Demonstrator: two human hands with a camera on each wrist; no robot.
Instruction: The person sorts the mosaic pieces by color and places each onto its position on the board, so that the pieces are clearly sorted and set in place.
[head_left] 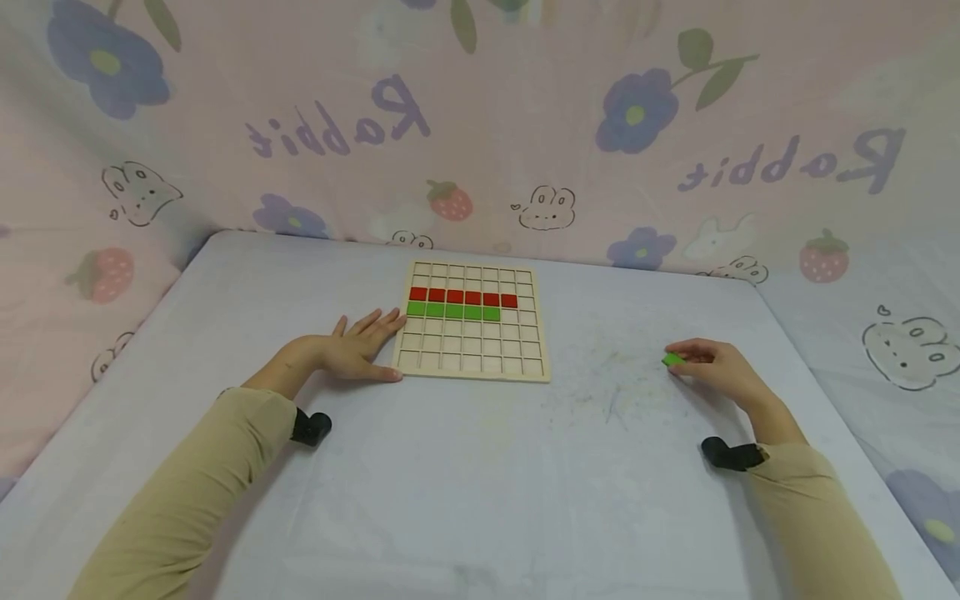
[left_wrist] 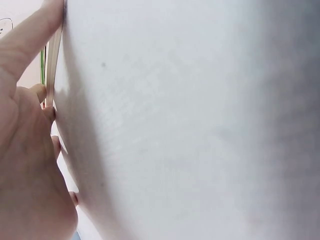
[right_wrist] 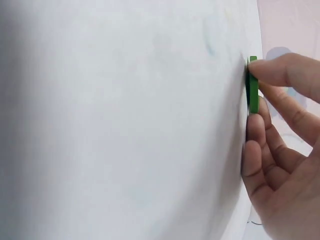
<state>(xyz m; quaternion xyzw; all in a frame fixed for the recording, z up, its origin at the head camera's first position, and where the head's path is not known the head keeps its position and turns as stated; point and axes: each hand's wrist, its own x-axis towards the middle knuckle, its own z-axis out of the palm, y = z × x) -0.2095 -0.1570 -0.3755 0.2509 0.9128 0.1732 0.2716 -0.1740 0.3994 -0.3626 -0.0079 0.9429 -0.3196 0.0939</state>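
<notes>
A wooden grid board (head_left: 472,377) lies flat on the table, its cells mostly bare. One of its rows carries several red square tiles (head_left: 455,297), and the row just below carries several green square tiles (head_left: 453,311). My left hand (head_left: 356,350) is spread on the table, thumb and fingertips touching the board's left edge. Off to the right of the board, my right hand (head_left: 716,367) pinches a single green tile (right_wrist: 254,85) between thumb and fingers, close to the tabletop. In the left wrist view the board's side (left_wrist: 54,65) shows beyond the thumb.
The white table (head_left: 480,492) bears faint coloured smudges to the right of the board. A patterned cloth (head_left: 480,125) with rabbits and flowers hangs behind and at both sides. Black wrist mounts (head_left: 311,427) stick out from the sleeves.
</notes>
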